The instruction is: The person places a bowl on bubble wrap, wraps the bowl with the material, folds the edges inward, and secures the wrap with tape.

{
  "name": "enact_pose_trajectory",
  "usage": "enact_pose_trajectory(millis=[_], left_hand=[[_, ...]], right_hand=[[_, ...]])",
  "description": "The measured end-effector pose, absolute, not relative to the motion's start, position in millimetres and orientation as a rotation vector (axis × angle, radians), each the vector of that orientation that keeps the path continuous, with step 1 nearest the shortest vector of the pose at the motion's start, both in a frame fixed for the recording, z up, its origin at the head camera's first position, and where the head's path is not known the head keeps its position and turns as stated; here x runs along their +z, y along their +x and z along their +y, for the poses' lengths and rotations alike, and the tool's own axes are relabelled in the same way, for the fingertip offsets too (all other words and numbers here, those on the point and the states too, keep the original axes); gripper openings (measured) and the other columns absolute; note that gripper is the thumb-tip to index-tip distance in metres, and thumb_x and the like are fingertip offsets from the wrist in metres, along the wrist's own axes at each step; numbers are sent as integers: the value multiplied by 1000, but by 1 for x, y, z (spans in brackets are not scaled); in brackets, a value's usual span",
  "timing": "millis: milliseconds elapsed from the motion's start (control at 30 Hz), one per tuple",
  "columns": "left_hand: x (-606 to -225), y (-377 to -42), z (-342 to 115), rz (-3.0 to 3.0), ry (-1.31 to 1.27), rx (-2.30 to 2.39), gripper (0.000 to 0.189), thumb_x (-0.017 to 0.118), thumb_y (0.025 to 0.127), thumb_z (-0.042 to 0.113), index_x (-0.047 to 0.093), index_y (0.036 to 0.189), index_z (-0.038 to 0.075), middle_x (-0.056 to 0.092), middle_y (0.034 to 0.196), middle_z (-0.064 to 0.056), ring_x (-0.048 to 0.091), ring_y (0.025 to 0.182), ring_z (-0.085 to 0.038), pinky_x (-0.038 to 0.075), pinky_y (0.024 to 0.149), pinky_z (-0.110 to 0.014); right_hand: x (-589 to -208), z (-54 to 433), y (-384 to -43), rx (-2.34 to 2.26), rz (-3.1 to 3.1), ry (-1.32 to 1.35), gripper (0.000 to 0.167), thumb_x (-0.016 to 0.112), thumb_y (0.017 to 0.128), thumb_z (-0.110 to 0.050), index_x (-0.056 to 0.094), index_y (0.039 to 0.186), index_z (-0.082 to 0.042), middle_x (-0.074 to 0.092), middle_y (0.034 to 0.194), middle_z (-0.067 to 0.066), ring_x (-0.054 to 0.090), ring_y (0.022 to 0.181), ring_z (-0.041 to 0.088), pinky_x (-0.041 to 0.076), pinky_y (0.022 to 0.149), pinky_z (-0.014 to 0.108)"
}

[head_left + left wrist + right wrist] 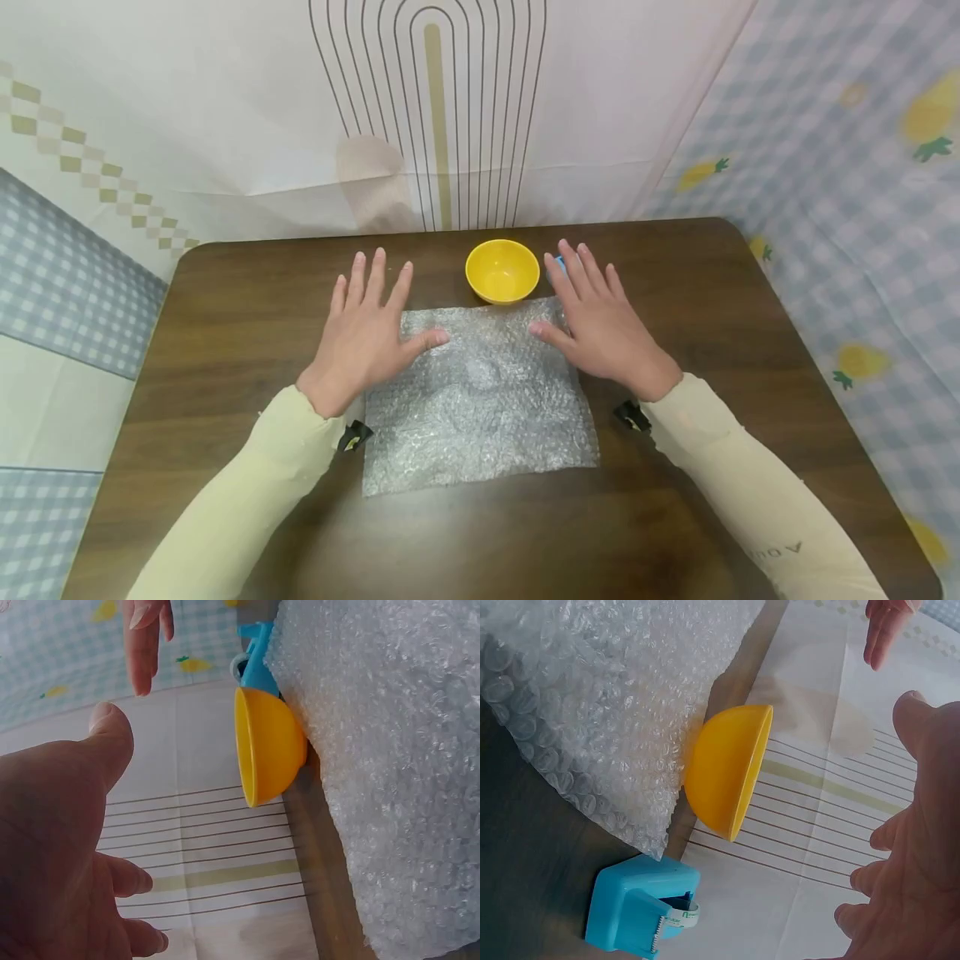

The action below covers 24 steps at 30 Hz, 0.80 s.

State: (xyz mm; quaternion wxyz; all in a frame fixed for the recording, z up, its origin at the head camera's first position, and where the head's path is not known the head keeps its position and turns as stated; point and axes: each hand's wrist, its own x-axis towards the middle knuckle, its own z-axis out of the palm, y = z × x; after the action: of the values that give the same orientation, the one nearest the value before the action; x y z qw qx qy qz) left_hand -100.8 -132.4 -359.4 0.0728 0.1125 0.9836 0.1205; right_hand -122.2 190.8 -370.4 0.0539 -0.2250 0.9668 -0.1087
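Note:
A sheet of bubble wrap (480, 417) lies flat on the table, and a yellow bowl (502, 271) stands upright at its far edge. My left hand (363, 342) is held over the sheet's left side with its fingers straight and spread. Over the right side, my right hand (600, 329) is likewise spread, holding nothing. A blue tape dispenser (641, 904) with a roll of tape sits beside the bowl; in the head view the right fingers mostly hide it. Both wrist views show the bowl (270, 746) apart from the hands.
The dark wooden table (247, 333) has rounded far corners. A white cloth (247, 108) with arched lines hangs behind it, and checked cloth with a fruit print (847, 208) hangs at the right. A black wrist camera (354, 435) shows under the left sleeve.

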Motion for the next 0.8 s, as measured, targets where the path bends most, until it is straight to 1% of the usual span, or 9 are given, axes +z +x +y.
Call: enact_pose_trajectory(millis=[267,467,600,667,800], left_hand=[[-368,-95,-131,2918,339,373,108,54,92,79,12,169,16,-6,176,-20,-10,163,-43,2,131,-63],[-374,-90,-130,2885,333,347,109,54,92,78,10,169,15,-8,176,-19,-10,163,-42,1,132,-61],[-379,-87,-130,2885,347,345,110,55,92,77,11,169,13,-8,176,-19,-9,164,-42,2,132,-61],[-382,-86,-129,2888,353,344,110,55,91,78,12,169,13,-6,176,-19,-8,164,-42,3,132,-61],[-386,-82,-129,2900,363,343,110,57,91,78,15,168,12,-4,176,-21,-5,164,-43,5,132,-62]], right_hand=[[-376,189,-118,-318,2930,-693,99,48,101,-67,-4,168,-16,-14,176,6,-9,165,34,4,129,69],[-381,186,-116,-314,2945,-692,100,50,101,-67,-3,168,-16,-12,177,8,-7,165,35,6,129,69],[-384,185,-114,-299,2949,-692,100,50,101,-67,-4,168,-16,-14,177,6,-4,165,36,7,129,68],[-384,184,-113,-295,2944,-688,100,50,101,-67,-4,168,-16,-16,176,5,-5,165,36,6,129,68],[-387,181,-112,-291,2943,-680,100,49,101,-68,-3,168,-16,-14,177,6,-7,165,35,7,129,69]])
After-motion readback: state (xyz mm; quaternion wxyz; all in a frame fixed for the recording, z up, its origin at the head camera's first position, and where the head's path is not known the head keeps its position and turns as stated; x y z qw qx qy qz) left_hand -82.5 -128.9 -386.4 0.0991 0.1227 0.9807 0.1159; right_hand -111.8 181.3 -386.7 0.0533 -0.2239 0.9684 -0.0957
